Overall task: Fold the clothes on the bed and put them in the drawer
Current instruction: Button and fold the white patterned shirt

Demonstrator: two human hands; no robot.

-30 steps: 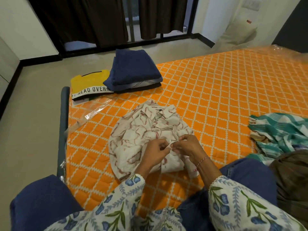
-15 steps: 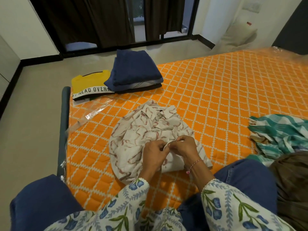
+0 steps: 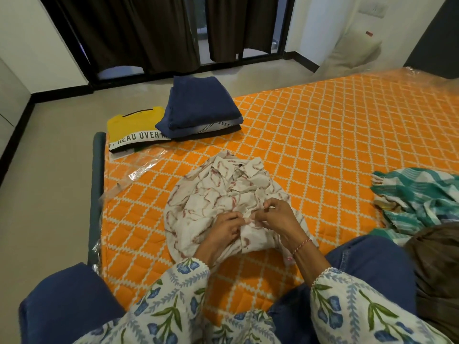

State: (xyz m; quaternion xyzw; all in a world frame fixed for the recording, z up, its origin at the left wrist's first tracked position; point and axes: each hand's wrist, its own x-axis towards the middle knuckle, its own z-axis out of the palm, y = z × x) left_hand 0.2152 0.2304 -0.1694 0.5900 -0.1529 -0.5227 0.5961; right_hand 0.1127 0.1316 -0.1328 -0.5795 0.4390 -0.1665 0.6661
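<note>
A cream shirt with reddish-brown markings (image 3: 213, 194) lies crumpled on the orange quilted bed (image 3: 323, 145), collar pointing away from me. My left hand (image 3: 224, 230) and my right hand (image 3: 275, 217) meet over its front near the hem, each pinching the fabric edge between thumb and fingers. A folded navy garment (image 3: 201, 103) sits on a stack at the bed's far corner, beside a folded yellow T-shirt with white lettering (image 3: 134, 127). An unfolded teal checked cloth (image 3: 417, 194) lies at the right.
A brown garment (image 3: 439, 264) lies by my right knee. Loose clear plastic (image 3: 139, 170) covers the bed's left edge, next to the dark bed frame (image 3: 98, 184). Beyond are bare floor, dark curtains and a pillow (image 3: 352, 53) against the wall.
Both hands have stayed together on the shirt front, working the fabric edge; the right hand's fingers shifted slightly. The camera tilted a little.
</note>
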